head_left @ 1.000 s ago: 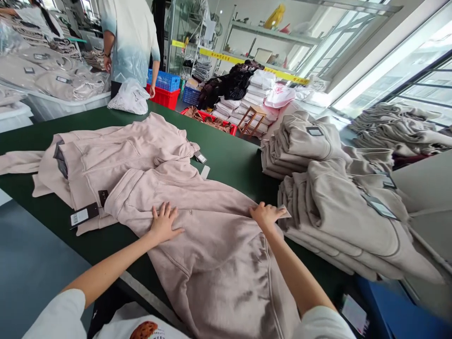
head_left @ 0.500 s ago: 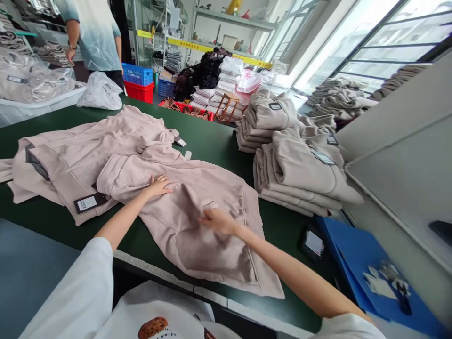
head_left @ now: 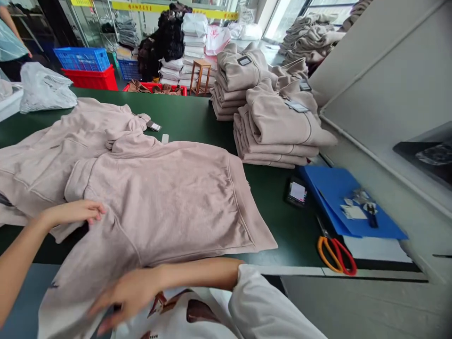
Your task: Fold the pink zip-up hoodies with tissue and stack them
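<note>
A beige-pink sweatshirt [head_left: 176, 197] lies spread on the green table, its hem toward the right and one sleeve [head_left: 84, 278] hanging over the front edge. My left hand [head_left: 79, 212] pinches the cloth near the shoulder seam at the top of that sleeve. Low over the sleeve is my right hand [head_left: 129, 292], blurred by motion, its fingers apart and nothing seen in them. Under and beside the left part lies a second garment of the same colour [head_left: 45, 155]. A dark hang tag [head_left: 154, 125] and a small white label [head_left: 165, 138] rest behind the collar.
Folded garments stand in stacks [head_left: 278, 127] at the right back. Nearer are a black device [head_left: 296, 192], blue folders [head_left: 339, 188] with small items, and orange-and-red scissors [head_left: 337, 254] by the front edge. A white plastic bag [head_left: 47, 87] sits at the back left.
The view has turned right and down. The sweatshirt front is smoother, and a sleeve now hangs toward me. My left hand has moved to the shoulder; my right hand has left the body for the sleeve.
</note>
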Tool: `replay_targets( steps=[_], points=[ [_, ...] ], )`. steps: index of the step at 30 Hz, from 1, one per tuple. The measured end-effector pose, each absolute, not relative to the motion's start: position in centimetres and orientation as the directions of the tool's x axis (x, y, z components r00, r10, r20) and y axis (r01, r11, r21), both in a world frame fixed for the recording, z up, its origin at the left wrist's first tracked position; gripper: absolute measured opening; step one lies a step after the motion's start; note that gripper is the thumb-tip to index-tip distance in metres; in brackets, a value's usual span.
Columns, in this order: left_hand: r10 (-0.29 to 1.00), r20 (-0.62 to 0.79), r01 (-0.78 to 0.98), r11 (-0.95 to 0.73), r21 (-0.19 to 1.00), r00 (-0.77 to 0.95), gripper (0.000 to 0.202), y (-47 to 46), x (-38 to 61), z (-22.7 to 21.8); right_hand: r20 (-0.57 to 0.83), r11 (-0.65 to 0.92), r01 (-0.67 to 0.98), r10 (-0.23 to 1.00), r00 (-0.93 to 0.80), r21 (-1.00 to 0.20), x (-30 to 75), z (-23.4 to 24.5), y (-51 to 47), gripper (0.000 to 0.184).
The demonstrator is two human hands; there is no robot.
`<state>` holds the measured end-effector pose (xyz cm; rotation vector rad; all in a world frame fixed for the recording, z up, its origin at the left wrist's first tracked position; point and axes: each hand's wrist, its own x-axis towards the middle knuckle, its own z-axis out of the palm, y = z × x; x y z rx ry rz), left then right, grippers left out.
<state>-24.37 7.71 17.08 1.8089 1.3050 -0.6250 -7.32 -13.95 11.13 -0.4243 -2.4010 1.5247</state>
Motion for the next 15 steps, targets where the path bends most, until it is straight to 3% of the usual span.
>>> replay_targets(
  steps=[2,5,7,9,11,15],
  points=[
    [0.780,-0.524,0.939,-0.297,0.173,0.344,0.059,7.8,-22.4,15.1,0.041,0.389,0.275,0.637,-0.769,-0.879,-0.4,11.5,-11.2,0.024],
    [0.910,-0.202,0.926,-0.375,-0.031,0.362,0.074,7.6,-18.0,11.4,0.074,0.261,0.604,0.946,-0.316,-0.753,10.3,10.7,-8.4,0.028],
    [0.922,-0.135,0.927,-0.371,-0.049,0.362,0.075,7.6,-15.5,8.9,0.109,0.088,0.803,0.994,-0.029,-0.589,16.3,9.1,-8.3,0.035],
    [0.925,-0.102,0.929,-0.370,-0.021,0.366,0.071,8.1,-13.7,6.8,0.086,-0.108,0.901,0.984,0.158,-0.421,20.8,6.9,-9.7,0.043],
    [0.921,-0.062,0.923,-0.385,-0.007,0.384,0.069,9.1,-12.8,5.4,0.026,-0.210,0.926,0.973,0.230,-0.312,23.8,4.8,-12.2,0.048],
    [0.915,-0.041,0.915,-0.403,-0.024,0.402,0.070,12.2,-11.3,4.8,0.036,-0.209,0.947,0.974,0.224,-0.245,26.6,2.6,-16.8,0.046]
  ],
)
